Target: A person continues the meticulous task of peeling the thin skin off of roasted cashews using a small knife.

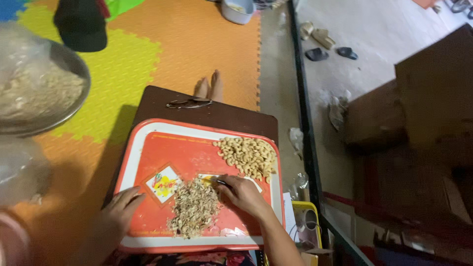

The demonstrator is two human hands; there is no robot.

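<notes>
An orange-red tray with a white rim (pixel 162 148) lies on a dark brown low table (pixel 231 118). A heap of pale peeled cashew nuts (pixel 249 155) sits at the tray's right far corner. A pile of brownish skins and scraps (pixel 194 207) lies in the middle near me. My right hand (pixel 244 194) rests beside that pile, fingers closed on a small dark tool, its tip by the scraps. My left hand (pixel 120 207) lies flat on the tray's left near edge, fingers spread, holding nothing.
A pair of glasses (pixel 189 103) lies on the table's far edge, bare feet (pixel 209 88) beyond it. A metal bowl of nuts (pixel 37 93) stands at left on the orange and yellow foam mat (pixel 162 49). A yellow container (pixel 308 221) sits at right.
</notes>
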